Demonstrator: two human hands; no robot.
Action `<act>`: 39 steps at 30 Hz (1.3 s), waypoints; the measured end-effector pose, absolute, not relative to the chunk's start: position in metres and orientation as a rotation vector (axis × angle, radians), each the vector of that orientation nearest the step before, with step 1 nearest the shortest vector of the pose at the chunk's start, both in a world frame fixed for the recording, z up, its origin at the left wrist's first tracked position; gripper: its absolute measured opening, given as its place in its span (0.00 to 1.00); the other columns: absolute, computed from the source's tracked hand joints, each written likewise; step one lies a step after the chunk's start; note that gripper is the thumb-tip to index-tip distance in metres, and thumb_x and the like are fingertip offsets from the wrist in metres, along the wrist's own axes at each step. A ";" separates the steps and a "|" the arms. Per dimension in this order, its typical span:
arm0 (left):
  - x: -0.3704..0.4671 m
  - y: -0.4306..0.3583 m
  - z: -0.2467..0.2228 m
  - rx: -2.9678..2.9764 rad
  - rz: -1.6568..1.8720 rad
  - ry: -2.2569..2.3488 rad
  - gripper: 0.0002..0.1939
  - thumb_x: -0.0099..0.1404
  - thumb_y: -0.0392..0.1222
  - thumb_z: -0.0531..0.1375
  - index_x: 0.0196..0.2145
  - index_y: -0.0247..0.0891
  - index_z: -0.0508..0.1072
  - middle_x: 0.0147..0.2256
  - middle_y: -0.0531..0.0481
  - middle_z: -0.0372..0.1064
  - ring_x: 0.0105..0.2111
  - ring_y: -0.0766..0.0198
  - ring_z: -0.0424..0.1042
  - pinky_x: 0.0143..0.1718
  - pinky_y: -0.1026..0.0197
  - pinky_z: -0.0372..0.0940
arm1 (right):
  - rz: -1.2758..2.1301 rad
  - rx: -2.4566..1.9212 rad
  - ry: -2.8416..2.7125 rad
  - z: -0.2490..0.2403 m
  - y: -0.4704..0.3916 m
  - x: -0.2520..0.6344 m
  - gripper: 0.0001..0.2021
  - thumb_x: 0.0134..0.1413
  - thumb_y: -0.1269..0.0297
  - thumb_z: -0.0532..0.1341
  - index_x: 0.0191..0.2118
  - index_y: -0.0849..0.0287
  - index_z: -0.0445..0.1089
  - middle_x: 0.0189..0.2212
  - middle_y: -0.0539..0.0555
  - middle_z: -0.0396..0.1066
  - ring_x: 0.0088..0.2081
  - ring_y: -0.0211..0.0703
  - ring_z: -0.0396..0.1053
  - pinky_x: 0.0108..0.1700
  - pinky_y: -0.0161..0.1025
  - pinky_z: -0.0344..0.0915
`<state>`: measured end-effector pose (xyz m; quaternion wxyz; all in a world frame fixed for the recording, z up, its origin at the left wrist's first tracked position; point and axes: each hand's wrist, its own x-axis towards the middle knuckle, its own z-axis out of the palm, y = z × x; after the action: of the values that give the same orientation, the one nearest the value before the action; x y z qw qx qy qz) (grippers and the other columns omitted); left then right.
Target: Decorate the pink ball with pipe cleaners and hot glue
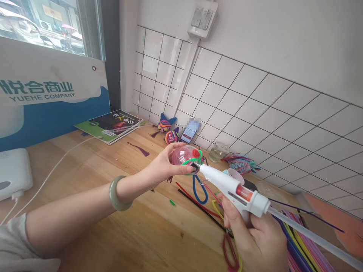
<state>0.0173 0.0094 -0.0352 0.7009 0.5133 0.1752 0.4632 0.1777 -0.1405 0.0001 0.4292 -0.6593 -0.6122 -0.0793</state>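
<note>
We hold a clear pink ball (183, 155) wrapped with green and red pipe cleaners in our left hand (161, 166), fingers curled about its near side, raised above the wooden table (93, 166); our right hand (255, 238) is closed round the grip of a white hot glue gun (235, 189), whose nozzle touches the ball just by our left thumb. The worst risk, as we judge it, is a burn: the tip sits so close to the thumb that a small slip or a bead of glue running down could reach skin. Too much glue could also string across the ball, and the long glue stick (312, 236) jutting from the gun's back could catch on the bundle of coloured pipe cleaners (297, 245) beneath it. Loose pipe cleaners in red, black and blue (198, 196) lie under the hands. Farther off on the table stand a small glass jar (218, 152), finished woven ornaments (166, 124), a phone (189, 133) leaning on the wall, a booklet (113, 124) and a white device (14, 172) with its cable. A wire grid (255, 109) leans on the white wall, and a window lies to the left.
</note>
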 end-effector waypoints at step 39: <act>0.017 0.008 -0.035 1.133 1.002 0.372 0.35 0.49 0.36 0.71 0.52 0.39 0.60 0.52 0.41 0.66 0.48 0.57 0.70 0.52 0.52 0.62 | -0.157 -1.652 -1.480 -0.001 -0.141 0.178 0.17 0.53 0.51 0.59 0.20 0.56 0.66 0.17 0.50 0.65 0.27 0.45 0.70 0.37 0.39 0.70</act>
<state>0.0168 0.0077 -0.0351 0.7117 0.5111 0.1678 0.4517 0.1779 -0.1413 -0.0008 0.4429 -0.6661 -0.5968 -0.0633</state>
